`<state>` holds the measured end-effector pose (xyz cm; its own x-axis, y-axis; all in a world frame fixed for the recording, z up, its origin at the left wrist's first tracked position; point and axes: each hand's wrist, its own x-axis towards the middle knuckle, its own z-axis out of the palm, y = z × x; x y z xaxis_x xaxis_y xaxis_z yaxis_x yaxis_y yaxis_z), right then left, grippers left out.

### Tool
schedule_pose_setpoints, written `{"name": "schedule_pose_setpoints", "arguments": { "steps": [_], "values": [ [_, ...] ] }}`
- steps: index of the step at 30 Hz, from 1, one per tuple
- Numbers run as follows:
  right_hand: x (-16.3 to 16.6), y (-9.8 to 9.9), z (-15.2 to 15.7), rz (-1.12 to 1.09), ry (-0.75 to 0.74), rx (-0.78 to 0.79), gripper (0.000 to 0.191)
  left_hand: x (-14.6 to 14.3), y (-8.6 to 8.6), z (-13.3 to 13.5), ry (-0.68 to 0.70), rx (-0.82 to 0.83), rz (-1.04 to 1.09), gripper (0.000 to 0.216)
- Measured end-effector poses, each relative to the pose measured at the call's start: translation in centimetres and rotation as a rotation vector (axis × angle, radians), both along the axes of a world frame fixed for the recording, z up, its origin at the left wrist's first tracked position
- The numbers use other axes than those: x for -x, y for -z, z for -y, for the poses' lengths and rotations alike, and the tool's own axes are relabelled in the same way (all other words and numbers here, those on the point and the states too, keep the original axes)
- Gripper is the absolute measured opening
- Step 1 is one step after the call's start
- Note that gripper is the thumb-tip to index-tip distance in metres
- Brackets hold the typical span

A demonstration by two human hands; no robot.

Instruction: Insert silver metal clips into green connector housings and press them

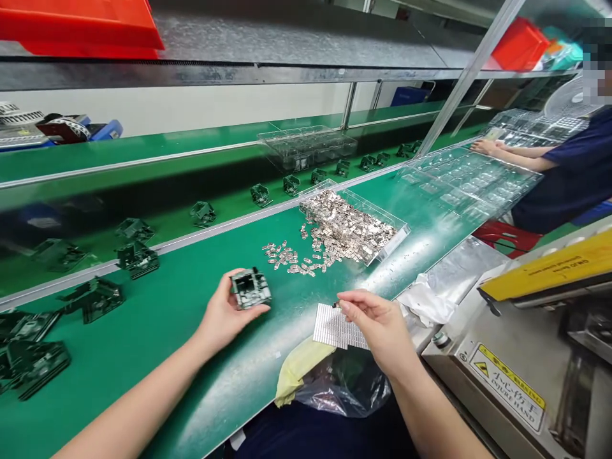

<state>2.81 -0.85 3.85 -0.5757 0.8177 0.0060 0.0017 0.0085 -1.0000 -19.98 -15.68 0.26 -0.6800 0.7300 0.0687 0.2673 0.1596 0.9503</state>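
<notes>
My left hand point(222, 317) is closed around a small dark-green and silver boxy assembly point(252, 288), held just over the green bench. On the right, the thumb and forefinger of my right hand point(375, 322) pinch a tiny dark part point(336, 305). Below those fingertips lies a sheet of silver strips point(329, 325), partly covered by the hand. Under it are a yellow cloth point(303, 366) and a clear plastic bag point(335, 382) at the bench edge. Beyond both hands, small metal pieces point(282, 254) spill from a clear tray point(396, 237).
Similar green assemblies point(138, 258) lie at left and along the conveyor belt point(224, 201). A machine with a warning label point(509, 386) stands close at right. Clear blister trays point(471, 175) are before a co-worker point(568, 166). A metal shelf point(287, 38) overhangs the bench.
</notes>
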Motion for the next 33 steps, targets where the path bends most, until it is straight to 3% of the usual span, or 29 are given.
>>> {"name": "schedule_pose_setpoints", "arguments": {
  "steps": [5,10,14,19,26,33],
  "values": [
    [-1.4,0.4,3.6,-0.039,0.129,0.029,0.023,-8.0,-2.3,-2.6,0.191,-0.129,0.218,0.064],
    [-2.3,0.7,5.1,0.052,0.220,-0.020,0.028,-11.4,-2.6,-3.4,0.346,-0.109,0.405,0.059],
    [-2.5,1.5,5.6,0.086,0.254,-0.023,0.031,-12.4,-1.7,-3.1,0.404,-0.093,0.476,0.060],
    [-2.4,2.0,6.1,0.102,0.261,-0.085,0.030,-12.3,-0.6,-2.4,0.472,-0.085,0.374,0.047],
    [-2.4,2.0,6.4,0.106,0.276,-0.116,0.026,-12.2,-0.5,-2.2,0.418,-0.126,0.199,0.023],
    [-2.2,2.0,6.4,-0.178,0.187,0.228,0.025,-13.1,-0.5,-2.1,0.373,-0.118,0.260,0.023]
  ]
}}
